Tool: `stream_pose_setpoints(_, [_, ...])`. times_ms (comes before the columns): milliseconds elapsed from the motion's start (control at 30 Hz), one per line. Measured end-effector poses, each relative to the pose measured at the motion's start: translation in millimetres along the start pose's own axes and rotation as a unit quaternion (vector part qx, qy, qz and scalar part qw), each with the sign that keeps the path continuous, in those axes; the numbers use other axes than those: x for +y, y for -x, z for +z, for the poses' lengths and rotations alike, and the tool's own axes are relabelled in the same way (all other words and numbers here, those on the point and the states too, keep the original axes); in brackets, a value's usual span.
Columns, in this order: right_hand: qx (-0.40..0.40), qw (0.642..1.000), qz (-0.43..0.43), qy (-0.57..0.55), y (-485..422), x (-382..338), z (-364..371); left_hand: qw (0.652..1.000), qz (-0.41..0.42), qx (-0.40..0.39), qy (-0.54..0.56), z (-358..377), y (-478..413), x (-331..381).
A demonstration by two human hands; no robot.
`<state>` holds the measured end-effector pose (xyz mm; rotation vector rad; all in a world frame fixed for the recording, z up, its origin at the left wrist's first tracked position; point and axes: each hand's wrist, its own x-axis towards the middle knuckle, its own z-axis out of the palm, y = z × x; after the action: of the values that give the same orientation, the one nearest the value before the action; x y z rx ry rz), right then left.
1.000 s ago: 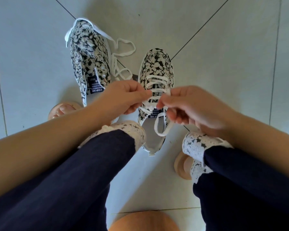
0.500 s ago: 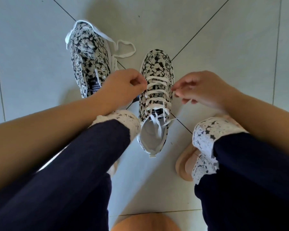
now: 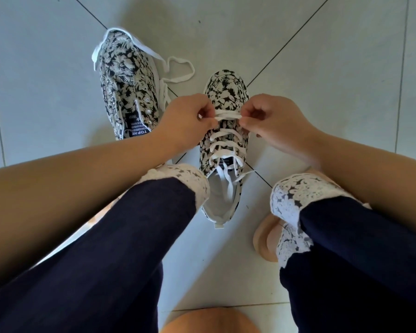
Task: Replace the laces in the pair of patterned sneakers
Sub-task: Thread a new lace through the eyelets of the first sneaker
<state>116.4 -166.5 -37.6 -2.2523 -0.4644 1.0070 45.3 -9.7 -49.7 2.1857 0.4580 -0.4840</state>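
Note:
Two black-and-white floral sneakers stand on the tiled floor. The nearer sneaker (image 3: 226, 140) points away from me, threaded with a white lace (image 3: 226, 137) whose loose ends drop into its opening. My left hand (image 3: 185, 121) and my right hand (image 3: 274, 121) each pinch one side of the lace rows closest to the toe. The other sneaker (image 3: 127, 85) lies on its side at the left, and its loose white lace (image 3: 178, 68) trails over the floor beside it.
My knees in dark trousers with white lace cuffs (image 3: 296, 195) frame the nearer sneaker. A tan sandal (image 3: 267, 239) shows under my right leg. Part of a round tan object (image 3: 209, 320) sits at the bottom edge. Grey floor tiles (image 3: 334, 80) surround everything.
Both hands moved from the sides of the sneaker inward and toward its toe, and now pinch the lace rows there. The sneakers stayed put.

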Motion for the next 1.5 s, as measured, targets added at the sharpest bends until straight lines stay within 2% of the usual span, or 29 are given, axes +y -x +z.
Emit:
stream_pose_setpoints(100, [-0.005, 0.998, 0.013, -0.066, 2, 4, 0, 0.999, -0.007, -0.010, 0.049, 0, 4, -1])
stream_pose_setpoints(167, [-0.003, 0.998, 0.027, -0.056, 1, 6, -3, 0.999, 0.000, -0.024, 0.032, -1, 5, -1])
stream_pose_setpoints(267, [-0.003, 0.995, -0.011, 0.097, -2, 9, -11, 0.994, 0.043, -0.056, -0.086, -9, 5, -4])
stream_pose_setpoints(367, [-0.012, 0.963, -0.079, 0.256, -2, 14, -15, 0.974, 0.097, -0.061, -0.196, -19, 8, -5])
stream_pose_setpoints(433, [-0.015, 0.947, -0.096, 0.308, -1, 16, -14, 0.964, 0.122, -0.053, -0.229, -21, 9, -7])
stream_pose_setpoints(500, [-0.006, 0.954, -0.096, 0.285, 0, 15, -13, 0.972, 0.114, -0.040, -0.200, -19, 9, -8])
stream_pose_setpoints(600, [0.040, 0.982, -0.074, 0.170, 4, 11, -15, 0.991, 0.078, 0.018, -0.106, -13, 11, -12])
stream_pose_setpoints(700, [0.080, 0.990, -0.041, 0.108, 10, 11, -14, 0.994, 0.067, 0.056, -0.062, -9, 19, -15])
stream_pose_setpoints(833, [0.028, 0.996, -0.029, 0.084, 21, 12, -3, 0.991, 0.081, 0.058, -0.087, -5, 27, -16])
stream_pose_setpoints(933, [0.004, 0.993, -0.042, 0.108, 24, 12, 9, 0.989, 0.083, 0.040, -0.115, 1, 26, -15])
stream_pose_setpoints(1133, [0.017, 0.987, -0.047, 0.154, 16, 8, 22, 0.985, 0.072, 0.023, -0.157, 9, 20, -7])
stream_pose_setpoints(1267, [-0.002, 0.983, -0.031, 0.179, 9, 2, 23, 0.979, 0.059, 0.016, -0.193, 11, 17, 2])
stream_pose_setpoints(1400, [-0.028, 0.988, -0.038, 0.148, 9, -1, 16, 0.978, 0.071, 0.000, -0.195, 12, 18, 2])
stream_pose_setpoints(1500, [-0.026, 0.996, -0.026, 0.084, 12, -1, 7, 0.985, 0.082, -0.010, -0.153, 9, 16, -5])
